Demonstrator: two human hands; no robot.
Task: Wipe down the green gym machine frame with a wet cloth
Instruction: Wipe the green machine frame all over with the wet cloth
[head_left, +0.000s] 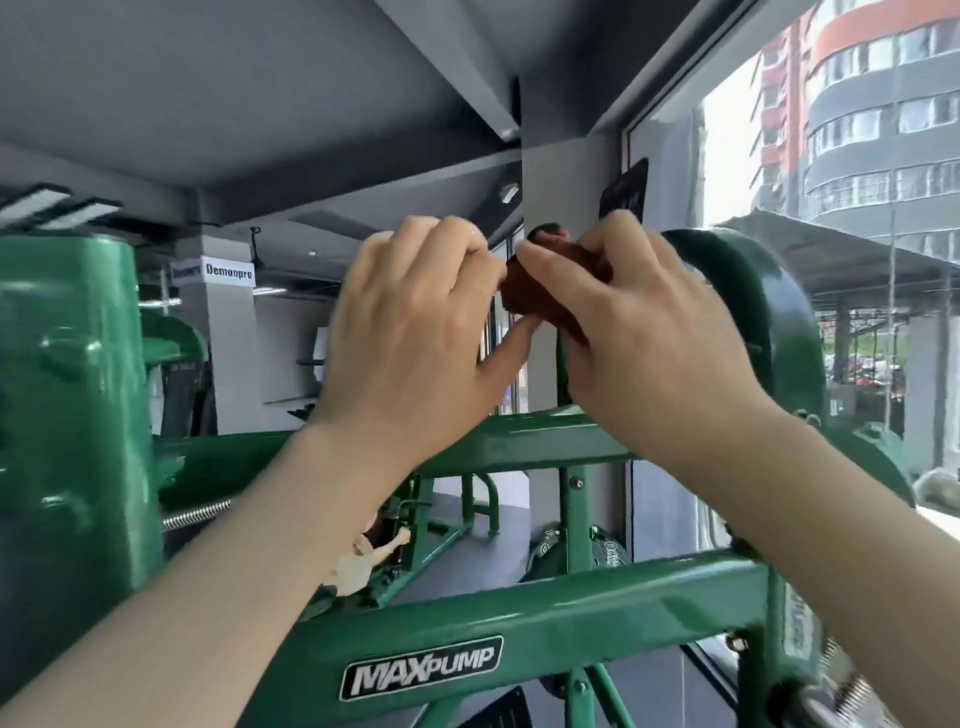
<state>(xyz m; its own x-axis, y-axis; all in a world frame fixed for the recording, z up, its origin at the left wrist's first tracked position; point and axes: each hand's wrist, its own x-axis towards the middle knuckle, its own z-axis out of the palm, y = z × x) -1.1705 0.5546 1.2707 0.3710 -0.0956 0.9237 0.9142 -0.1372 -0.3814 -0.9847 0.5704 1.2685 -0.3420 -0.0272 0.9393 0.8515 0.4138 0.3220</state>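
Observation:
A small brown cloth (540, 291) is bunched up between both hands, raised above the green machine frame (519, 618). My right hand (644, 343) grips the cloth with fingers curled over its top. My left hand (415, 338) pinches the cloth's left end, thumb reaching under it. The cloth sits just in front of a curved green pulley guard (769, 312). The frame's near crossbar carries a MAXPUMP badge (422, 674). A second green crossbar (519, 441) runs behind my wrists.
A thick green cylinder housing (72, 415) stands at the left. A large window (831, 208) fills the right side, with buildings outside. Grey ceiling beams hang overhead. A coiled spring (197, 514) and lower green struts lie below the bars.

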